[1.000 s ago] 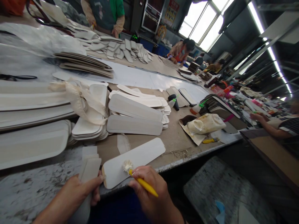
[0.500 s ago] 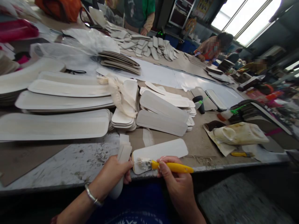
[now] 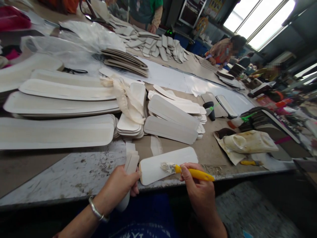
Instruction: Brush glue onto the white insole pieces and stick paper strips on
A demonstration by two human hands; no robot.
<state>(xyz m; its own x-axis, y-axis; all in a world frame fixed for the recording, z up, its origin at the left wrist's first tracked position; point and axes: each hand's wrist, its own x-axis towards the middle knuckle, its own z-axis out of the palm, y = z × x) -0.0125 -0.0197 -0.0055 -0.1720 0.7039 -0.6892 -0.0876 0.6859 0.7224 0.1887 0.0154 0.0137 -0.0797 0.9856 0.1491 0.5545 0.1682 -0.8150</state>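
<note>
My right hand (image 3: 198,185) grips a paintbrush (image 3: 195,173) by its yellow handle. The whitish, caked bristles lie over the middle of a long white panel with rounded corners (image 3: 153,170), which rests at the table's front edge. In my left hand (image 3: 125,181) is a small bundle of pale strips (image 3: 131,162), standing up out of the fist and hanging out below it. The left fingertips are beside the panel's left end; whether they touch it I cannot tell. A thin translucent piece (image 3: 156,145) lies just behind the panel.
Stacked pale panels (image 3: 59,130) fill the left, more (image 3: 170,129) lie behind the work. At right are a stained container lying on its side (image 3: 250,142), a second yellow-handled brush (image 3: 249,163) and a green-tipped bottle (image 3: 236,122). Co-workers stand across the table (image 3: 198,84).
My right hand has drawn the brush rightward along the panel, from its left end to about its middle. The left hand keeps its hold on the strips.
</note>
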